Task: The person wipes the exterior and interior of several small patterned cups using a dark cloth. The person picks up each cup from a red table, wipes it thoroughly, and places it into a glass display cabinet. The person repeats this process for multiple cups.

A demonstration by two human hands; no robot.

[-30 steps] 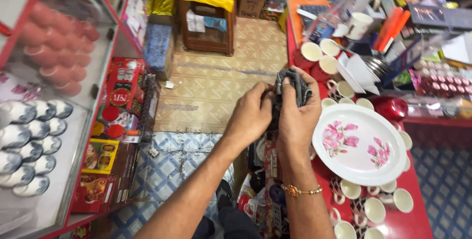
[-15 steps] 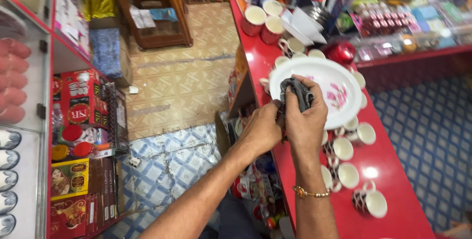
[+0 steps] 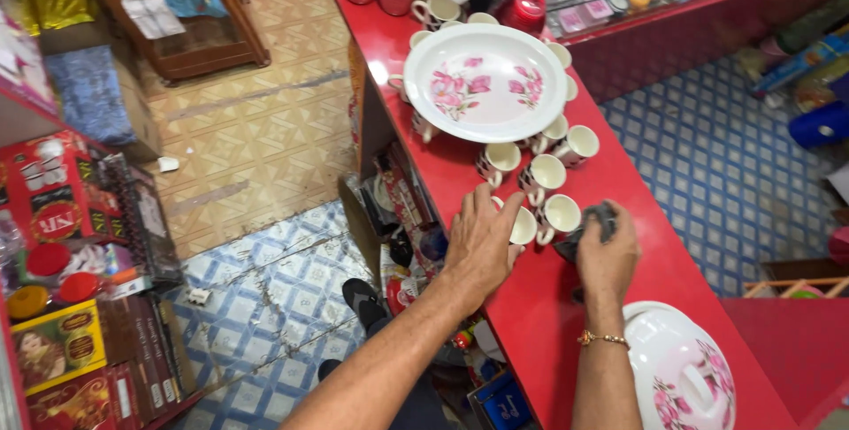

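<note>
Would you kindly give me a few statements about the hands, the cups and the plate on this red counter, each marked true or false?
1. The right hand holds a dark cloth. True.
2. The floral plate lies on the tiled floor. False: it rests on top of cups on the red counter.
3. The left hand rests on a small white cup. True.
4. The right wrist is bare. False: it wears a gold bracelet.
5. A white floral lid lies on the counter near the right forearm. True.
6. The small cups are filled with tea. False: those seen from above look empty.
</note>
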